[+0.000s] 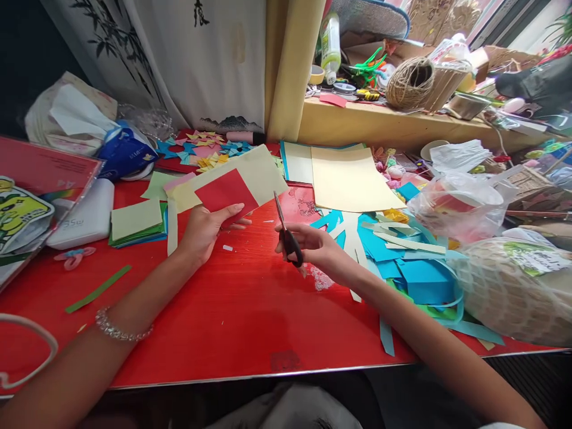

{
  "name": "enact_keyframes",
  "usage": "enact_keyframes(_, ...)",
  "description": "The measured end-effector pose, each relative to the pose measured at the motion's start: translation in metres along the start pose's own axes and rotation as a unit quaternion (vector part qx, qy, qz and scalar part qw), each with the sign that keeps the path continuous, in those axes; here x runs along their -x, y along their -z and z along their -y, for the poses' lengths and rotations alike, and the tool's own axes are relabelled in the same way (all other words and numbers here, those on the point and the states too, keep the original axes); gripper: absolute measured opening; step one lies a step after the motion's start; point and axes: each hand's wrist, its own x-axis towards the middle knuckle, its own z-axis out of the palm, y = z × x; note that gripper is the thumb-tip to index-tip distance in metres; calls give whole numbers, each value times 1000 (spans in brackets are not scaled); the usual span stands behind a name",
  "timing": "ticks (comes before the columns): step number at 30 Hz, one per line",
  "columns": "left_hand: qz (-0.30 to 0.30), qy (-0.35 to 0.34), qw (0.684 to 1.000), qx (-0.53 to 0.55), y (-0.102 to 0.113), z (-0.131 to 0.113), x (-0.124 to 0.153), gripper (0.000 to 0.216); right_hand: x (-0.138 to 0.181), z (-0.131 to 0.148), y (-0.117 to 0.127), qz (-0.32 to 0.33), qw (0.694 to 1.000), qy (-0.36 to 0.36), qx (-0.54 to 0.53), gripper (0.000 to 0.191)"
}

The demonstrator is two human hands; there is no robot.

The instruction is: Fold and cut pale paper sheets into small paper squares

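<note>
My left hand (pixel 205 231) is closed on a red paper square (pixel 230 193) laid against a larger pale yellow paper sheet (pixel 263 170), thumb on top. Both are held up above the red table (pixel 241 322). In my right hand (pixel 313 244) is a pair of scissors (pixel 286 229) with black handles, its blades pointing up and away from me. The blade tips are close to the sheet's right edge, apart from it as far as I can see. Beside my left wrist lies a stack of green and blue paper squares (pixel 136 220).
Blue paper scraps and strips (pixel 402 262) are heaped on the right, near a netted bag (pixel 513 292). Cream sheets (pixel 351 176) lie at the back, with folded paper pieces (pixel 210 149) to their left. A white power bank (pixel 87 214) and a green strip (pixel 98 289) are at left.
</note>
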Motion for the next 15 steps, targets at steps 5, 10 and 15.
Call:
enact_keyframes(5, 2, -5, 1000, 14, -3, 0, 3, 21, 4, -1, 1, 0, 998, -34, 45, 41)
enact_keyframes(10, -2, 8, 1000, 21, -10, -6, 14, 19, 11, 10, -3, -69, 989, -53, 123, 43)
enact_keyframes(15, 10, 7, 1000, 9, -16, -9, 25, 14, 13, 12, -4, -56, 985, -91, 136, 51)
